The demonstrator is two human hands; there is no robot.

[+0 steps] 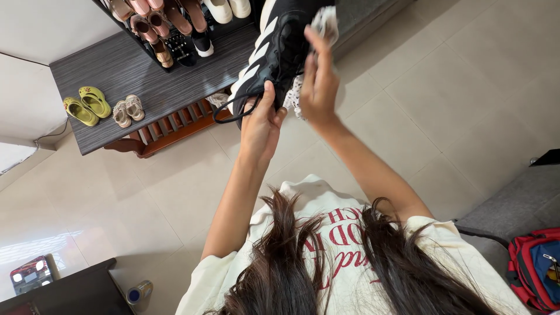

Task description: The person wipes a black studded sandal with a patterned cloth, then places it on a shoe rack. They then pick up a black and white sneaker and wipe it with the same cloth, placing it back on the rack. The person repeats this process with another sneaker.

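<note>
While the camera looks straight down, the biggest thing in view is the pale tiled floor (466, 76), which fills most of the picture. On it, at the upper left, lies a dark grey striped mat (146, 81), and a reddish wooden slatted stand (169, 125) shows from under its lower edge. A black shoe rack (175, 35) stands at the top of the mat, with sandals and sneakers in rows.

At the lower right there is a red and blue backpack (534, 268) beside a grey mat. At the lower left a dark cabinet corner (64, 291) is seen, with a small can just beside it.

The black sneaker with white stripes (274, 46) is held up in the air, above the floor and near the right end of the rack, with its toe pointing down and left. The left hand (259, 125) grips it from below at the toe end, the fingers closed around the edge, and a black lace loop hangs beside this hand. The right hand (318, 81) presses a white patterned cloth (324, 23) against the side of the sneaker, the fingers straight and held together.

On the mat, well apart from the hands, lie a pair of yellow-green clogs (87, 105) and a pair of small beige sandals (128, 109).
</note>
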